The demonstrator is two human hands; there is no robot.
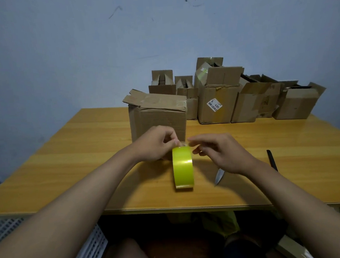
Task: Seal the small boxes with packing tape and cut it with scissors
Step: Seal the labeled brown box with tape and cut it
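A yellow-green roll of packing tape (pixel 183 167) stands on edge in the middle of the wooden table (pixel 87 165). My left hand (pixel 154 144) grips the roll's top left side, its thumb and fingers pinching at the tape's loose end. My right hand (pixel 221 153) reaches in from the right, fingertips picking at the same spot on top of the roll. Right behind the roll stands a cardboard box (pixel 158 117) with one top flap sticking out to the left. Scissors (pixel 218 176) lie on the table under my right wrist, blade tip toward me, a dark handle (pixel 272 160) showing to the right.
Several more cardboard boxes (pixel 217 105) with open flaps crowd the table's back right, against the blue wall. My knees sit under the table's near edge. A white perforated basket (pixel 89 249) stands on the floor at lower left.
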